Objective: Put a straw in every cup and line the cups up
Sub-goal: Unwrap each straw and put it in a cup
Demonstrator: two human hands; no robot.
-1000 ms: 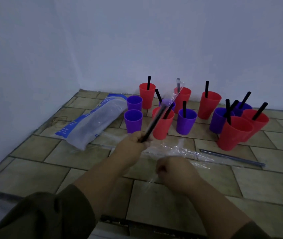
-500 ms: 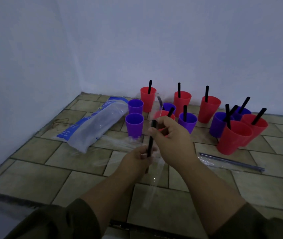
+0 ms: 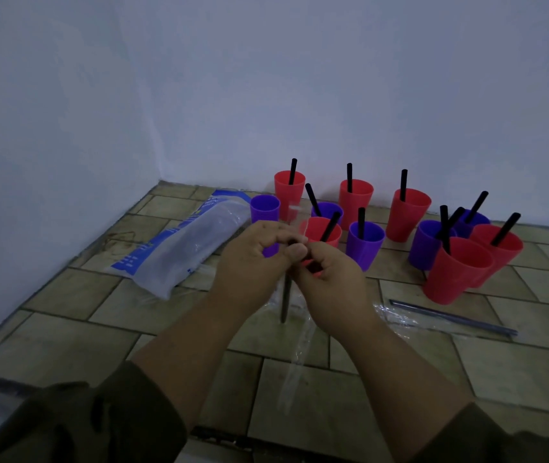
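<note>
Gripping straw (image 3: pixel 285 302) upright, left hand (image 3: pixel 249 262) and right hand (image 3: pixel 328 279) fingers (image 3: pixel 268 235) curled tight on its top end, evidently to peel wrapper (image 3: pixel 299 355) before loading empty purple cup (image 3: pixel 264 208) at 12 o'clock.

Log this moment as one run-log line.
phase: unwrapping straw | left hand: grips straw | right hand: pinches straw top | wrapper: hangs below hands | far-left purple cup: no straw

A plain pale bluish left wall (image 3: pixel 49 155) and back wall (image 3: pixel 366 78) meet in a corner whose foot lies at ten o'clock. The floor (image 3: pixel 65 342) is tan rectangular tile, laid brick-fashion with dark grout. Light is dim.
</note>
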